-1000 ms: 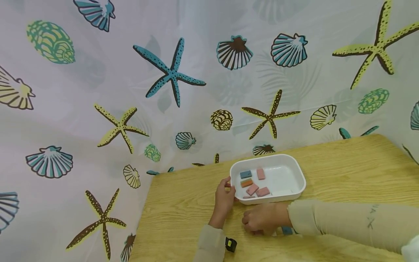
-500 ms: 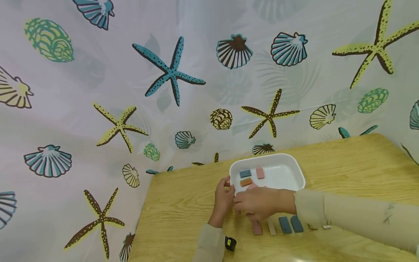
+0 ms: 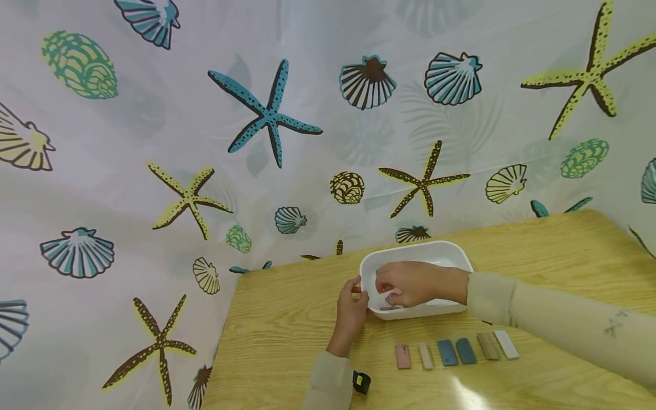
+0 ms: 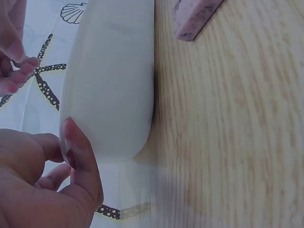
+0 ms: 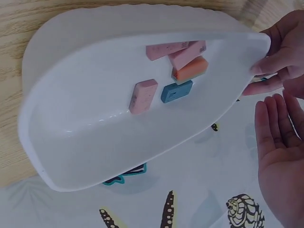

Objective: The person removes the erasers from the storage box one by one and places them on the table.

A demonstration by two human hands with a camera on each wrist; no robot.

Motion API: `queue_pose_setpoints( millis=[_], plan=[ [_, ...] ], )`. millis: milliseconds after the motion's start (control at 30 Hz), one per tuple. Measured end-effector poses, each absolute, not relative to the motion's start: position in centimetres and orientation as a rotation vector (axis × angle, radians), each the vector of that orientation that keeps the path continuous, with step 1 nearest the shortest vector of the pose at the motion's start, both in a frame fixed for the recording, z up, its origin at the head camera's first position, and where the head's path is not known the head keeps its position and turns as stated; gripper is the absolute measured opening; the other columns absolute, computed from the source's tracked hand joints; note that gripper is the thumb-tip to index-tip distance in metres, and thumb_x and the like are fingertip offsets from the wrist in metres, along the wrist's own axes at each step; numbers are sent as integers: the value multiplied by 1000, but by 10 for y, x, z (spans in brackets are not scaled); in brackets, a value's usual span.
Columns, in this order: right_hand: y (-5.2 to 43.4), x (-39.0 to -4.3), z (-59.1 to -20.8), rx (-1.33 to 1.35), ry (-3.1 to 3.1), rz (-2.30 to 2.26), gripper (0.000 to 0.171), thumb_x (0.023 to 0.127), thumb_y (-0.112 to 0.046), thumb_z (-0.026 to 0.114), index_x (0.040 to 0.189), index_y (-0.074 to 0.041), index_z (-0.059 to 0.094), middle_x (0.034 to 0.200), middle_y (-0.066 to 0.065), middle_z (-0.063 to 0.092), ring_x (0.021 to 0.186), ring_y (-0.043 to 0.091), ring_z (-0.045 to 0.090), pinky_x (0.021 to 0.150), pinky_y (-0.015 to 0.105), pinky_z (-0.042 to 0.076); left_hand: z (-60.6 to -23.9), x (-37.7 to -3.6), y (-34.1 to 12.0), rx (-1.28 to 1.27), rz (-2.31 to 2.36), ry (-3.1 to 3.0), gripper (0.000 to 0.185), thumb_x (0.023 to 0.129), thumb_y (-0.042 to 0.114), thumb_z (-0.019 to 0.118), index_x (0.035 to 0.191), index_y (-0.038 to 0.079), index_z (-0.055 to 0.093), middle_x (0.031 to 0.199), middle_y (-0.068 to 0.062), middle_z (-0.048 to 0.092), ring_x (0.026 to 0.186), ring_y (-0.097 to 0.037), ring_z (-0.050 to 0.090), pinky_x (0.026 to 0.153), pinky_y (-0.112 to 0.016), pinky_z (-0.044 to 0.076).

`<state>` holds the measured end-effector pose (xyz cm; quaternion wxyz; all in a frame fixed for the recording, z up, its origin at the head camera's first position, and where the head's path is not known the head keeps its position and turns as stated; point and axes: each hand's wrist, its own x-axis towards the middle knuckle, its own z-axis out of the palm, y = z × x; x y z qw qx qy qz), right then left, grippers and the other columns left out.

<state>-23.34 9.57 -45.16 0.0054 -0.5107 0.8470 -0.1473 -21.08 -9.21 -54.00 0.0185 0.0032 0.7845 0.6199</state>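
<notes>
My right hand (image 3: 405, 283) has moved from the bench (image 3: 287, 324) into the shallow white plastic tray (image 3: 451, 253).
It hovers open above small coloured rectangular blocks (image 5: 175, 91); my left hand (image 3: 351, 307) pinches the rim.

A staged tabletop workspace: wooden table (image 3: 538, 250) backed by a seashell-print curtain (image 3: 205, 114).

Head view looked forward and down from above near edge of surface (image 3: 287, 319), well back, curtain (image 3: 205, 114) filling far side. Left wrist view sat low, very close against tray (image 4: 111, 80) outer wall. Right wrist view hung close over tray interior. All three shared tray.
</notes>
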Motion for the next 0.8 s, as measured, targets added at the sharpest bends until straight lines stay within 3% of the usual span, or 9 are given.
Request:
queue_pose_setpoints(
  millis=[200,400,500,800],
  plan=[
    [108,-251,-463,-1404,2669,-523,22,80,-32,72,89,-14,62,82,-5,55,72,9,51,66,25,48,-540,-212,-91,-19,1914,2446,39,95,3,49,133,1,45,98,-11,47,69,-28,58,62,-46,56],
    [115,-262,-480,-1153,2624,-412,24,78,-23,74,95,-8,67,90,3,60,80,14,54,75,34,50,-541,-213,-91,-30,1918,2442,39,95,4,49,133,3,46,98,-10,47,67,-23,57,62,-47,56],
    [116,-264,-491,-1052,2603,-416,28,77,-27,76,95,-7,67,89,3,61,80,15,55,76,34,50,-542,-214,-91,-34,1927,2440,39,95,4,50,133,2,46,98,-11,47,68,-24,57,62,-46,56],
    [114,-268,-514,-1070,2553,-516,9,80,-15,73,88,-10,71,80,-4,64,70,11,55,68,28,49,-543,-217,-89,-30,1915,2471,38,94,4,50,133,2,47,99,-10,48,66,-25,57,61,-47,55]
  ],
)
